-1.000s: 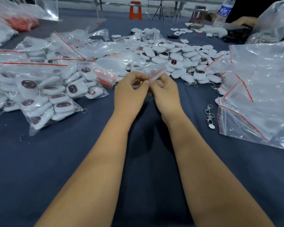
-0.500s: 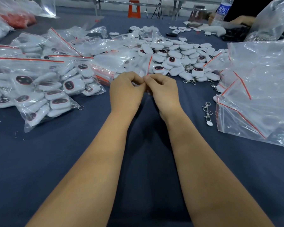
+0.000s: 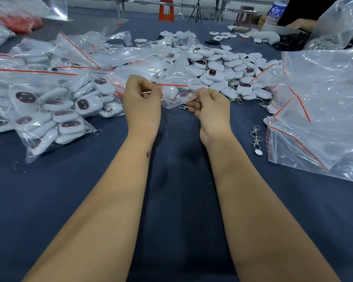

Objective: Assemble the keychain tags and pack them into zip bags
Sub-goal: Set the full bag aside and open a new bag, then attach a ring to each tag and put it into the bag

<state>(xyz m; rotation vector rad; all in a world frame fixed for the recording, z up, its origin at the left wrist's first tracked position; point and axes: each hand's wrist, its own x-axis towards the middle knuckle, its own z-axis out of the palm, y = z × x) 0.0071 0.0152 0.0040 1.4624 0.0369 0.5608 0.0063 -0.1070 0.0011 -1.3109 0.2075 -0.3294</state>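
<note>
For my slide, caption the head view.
Both hands, left and right, pinch a small zip bag holding a white keychain tag.

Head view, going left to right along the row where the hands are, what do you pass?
Packed bags → left hand → small zip bag → right hand → loose clasps → empty bags.

Bare forearms, no sleeves — a small dark mark (image 3: 148, 154) on the left wrist.
</note>
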